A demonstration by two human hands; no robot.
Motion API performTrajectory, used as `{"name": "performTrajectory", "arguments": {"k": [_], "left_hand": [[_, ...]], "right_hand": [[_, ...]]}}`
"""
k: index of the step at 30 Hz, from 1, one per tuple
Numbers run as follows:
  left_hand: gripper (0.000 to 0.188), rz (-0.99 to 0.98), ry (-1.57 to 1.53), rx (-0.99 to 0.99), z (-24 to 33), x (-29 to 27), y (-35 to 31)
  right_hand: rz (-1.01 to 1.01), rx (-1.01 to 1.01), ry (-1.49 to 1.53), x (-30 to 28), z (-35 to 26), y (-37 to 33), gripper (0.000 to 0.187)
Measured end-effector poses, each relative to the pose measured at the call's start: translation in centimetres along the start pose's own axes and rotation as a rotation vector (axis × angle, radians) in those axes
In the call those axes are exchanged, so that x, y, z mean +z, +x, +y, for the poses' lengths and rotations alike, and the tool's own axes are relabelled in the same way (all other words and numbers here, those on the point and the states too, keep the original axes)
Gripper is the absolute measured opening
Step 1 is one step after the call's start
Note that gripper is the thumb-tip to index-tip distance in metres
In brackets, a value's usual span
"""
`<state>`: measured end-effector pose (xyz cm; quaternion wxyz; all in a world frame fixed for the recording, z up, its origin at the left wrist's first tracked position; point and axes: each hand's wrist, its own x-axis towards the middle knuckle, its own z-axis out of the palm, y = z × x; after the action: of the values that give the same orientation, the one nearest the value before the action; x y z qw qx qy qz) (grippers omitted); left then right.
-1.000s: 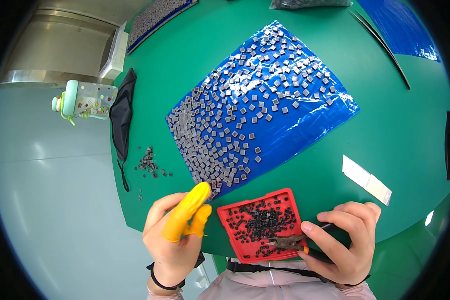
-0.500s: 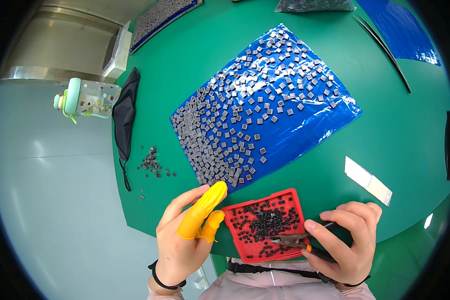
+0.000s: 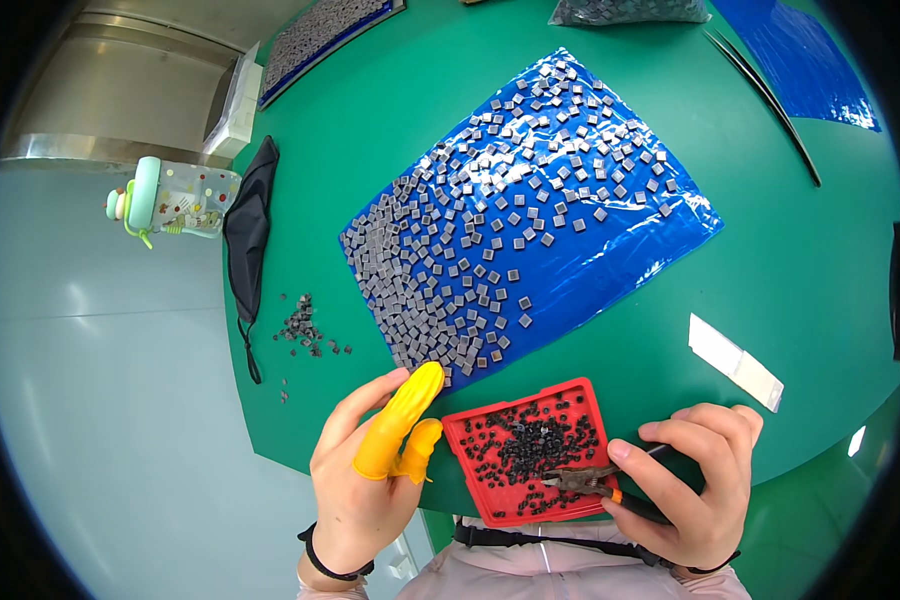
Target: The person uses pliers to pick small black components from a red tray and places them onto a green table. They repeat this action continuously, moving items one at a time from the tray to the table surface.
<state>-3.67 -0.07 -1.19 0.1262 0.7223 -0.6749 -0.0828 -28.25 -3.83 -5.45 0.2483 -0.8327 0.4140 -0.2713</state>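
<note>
My left hand has yellow finger cots on the index finger and thumb. Its index fingertip reaches the near corner of a blue film sheet, beside crowded small grey square pieces. Thumb and index are apart, and I see nothing between them. My right hand is closed around the handles of small pliers with black and orange grips. The plier jaws lie over a red tray holding many tiny black ring-like parts.
A loose heap of dark pieces sits left, near a black face mask and a bottle. On the right lie a white strip and long tweezers. A filled clear bag stands at the far edge.
My left hand has shifted slightly left, and the red tray's left edge has moved a little left too. My right hand and the pliers look nearly unmoved.
</note>
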Motion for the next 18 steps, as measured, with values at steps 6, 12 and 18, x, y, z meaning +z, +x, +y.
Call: {"name": "performTrajectory", "arguments": {"k": [6, 12, 18], "left_hand": [[0.035, 0.023, -0.007, -0.022, 0.30, -0.22, -0.04], [0.038, 0.020, -0.027, -0.069, 0.48, -0.14, -0.02], [0.037, 0.025, -0.043, -0.041, 0.16, -0.09, -0.02]], "right_hand": [[-0.005, -0.009, 0.000, -0.03, 0.05, -0.06, 0.058], [0.003, -0.002, -0.008, -0.01, -0.08, 0.08, 0.057], [0.006, -0.003, -0.011, 0.08, -0.18, 0.10, 0.057]]}}
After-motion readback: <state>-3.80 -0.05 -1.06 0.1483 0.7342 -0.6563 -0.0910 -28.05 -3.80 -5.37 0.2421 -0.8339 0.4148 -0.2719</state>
